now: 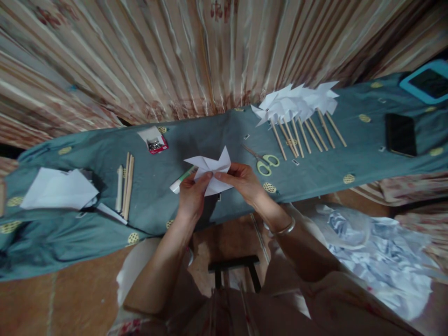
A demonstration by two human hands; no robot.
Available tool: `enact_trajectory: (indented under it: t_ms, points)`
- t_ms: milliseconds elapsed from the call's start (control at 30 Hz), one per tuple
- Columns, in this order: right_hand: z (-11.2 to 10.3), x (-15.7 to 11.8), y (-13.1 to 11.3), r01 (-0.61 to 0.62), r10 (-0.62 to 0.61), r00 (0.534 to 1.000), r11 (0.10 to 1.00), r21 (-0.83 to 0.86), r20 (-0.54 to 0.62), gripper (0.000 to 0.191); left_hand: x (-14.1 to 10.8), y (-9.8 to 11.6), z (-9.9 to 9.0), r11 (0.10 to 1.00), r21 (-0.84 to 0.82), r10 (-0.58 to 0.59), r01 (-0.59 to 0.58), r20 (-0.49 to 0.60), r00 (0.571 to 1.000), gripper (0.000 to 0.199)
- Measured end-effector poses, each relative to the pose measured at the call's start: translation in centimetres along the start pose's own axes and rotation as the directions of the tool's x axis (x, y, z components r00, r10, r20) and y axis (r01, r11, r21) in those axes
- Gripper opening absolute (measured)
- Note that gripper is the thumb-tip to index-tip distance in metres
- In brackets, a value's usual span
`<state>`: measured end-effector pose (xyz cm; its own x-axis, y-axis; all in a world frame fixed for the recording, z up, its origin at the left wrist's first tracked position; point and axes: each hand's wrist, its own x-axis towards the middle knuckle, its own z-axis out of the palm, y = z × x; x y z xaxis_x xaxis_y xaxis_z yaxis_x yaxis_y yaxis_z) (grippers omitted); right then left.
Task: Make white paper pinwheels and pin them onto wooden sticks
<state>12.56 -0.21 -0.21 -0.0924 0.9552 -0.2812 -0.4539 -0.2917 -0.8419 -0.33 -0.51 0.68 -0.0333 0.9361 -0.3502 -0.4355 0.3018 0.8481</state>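
Observation:
Both my hands hold a white folded paper pinwheel head (212, 171) over the front edge of a table covered in teal cloth (196, 135). My left hand (192, 196) pinches its lower left side. My right hand (243, 183) pinches its middle from the right, a bangle on that wrist. A white and green glue stick (181, 180) lies on the cloth just left of my left hand. Green-handled scissors (263, 161) lie just right of my right hand.
Several finished white pinwheels on wooden sticks (297, 109) lie at the back right. Bare wooden sticks (125, 185) and a stack of white paper (59, 189) lie left. A small box of pins (156, 142), a black phone (401, 135) and a blue-cased tablet (427, 81) rest on the cloth.

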Motion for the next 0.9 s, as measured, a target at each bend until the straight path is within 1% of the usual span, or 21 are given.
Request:
enact_trajectory:
  t_ms: [233, 333, 467, 667, 767, 900]
  points:
    - [-0.2, 0.1, 0.3, 0.024, -0.025, 0.999, 0.999, -0.022, -0.038, 0.033, 0.1, -0.9, -0.3, 0.997, 0.053, 0.058, -0.058, 0.002, 0.998, 0.032]
    - [-0.2, 0.0, 0.1, 0.022, -0.024, 0.998, 0.999, -0.03, -0.051, 0.033, 0.2, -1.2, -0.4, 0.997, 0.059, 0.055, -0.055, 0.01, 0.998, 0.029]
    - [-0.3, -0.1, -0.3, 0.014, -0.017, 0.999, 0.998, -0.067, -0.05, 0.031, 0.3, -1.5, -0.4, 0.999, 0.035, 0.028, -0.03, 0.056, 0.998, 0.025]
    - [-1.0, -0.3, -0.8, -0.019, 0.017, 1.0, 0.992, -0.122, -0.014, 0.025, 0.2, -1.2, -0.4, 0.997, 0.012, -0.076, 0.075, 0.17, 0.983, 0.025]
    - [-1.4, -0.4, -1.1, -0.033, 0.033, 0.999, 0.988, -0.148, -0.001, 0.02, 0.3, -1.1, -0.4, 0.994, 0.012, -0.107, 0.107, 0.189, 0.976, 0.025]
    - [-1.9, -0.3, -1.2, -0.035, 0.042, 0.999, 0.982, -0.188, 0.034, 0.02, 0.3, -1.3, -0.4, 0.996, 0.008, -0.092, 0.092, 0.186, 0.978, 0.028]
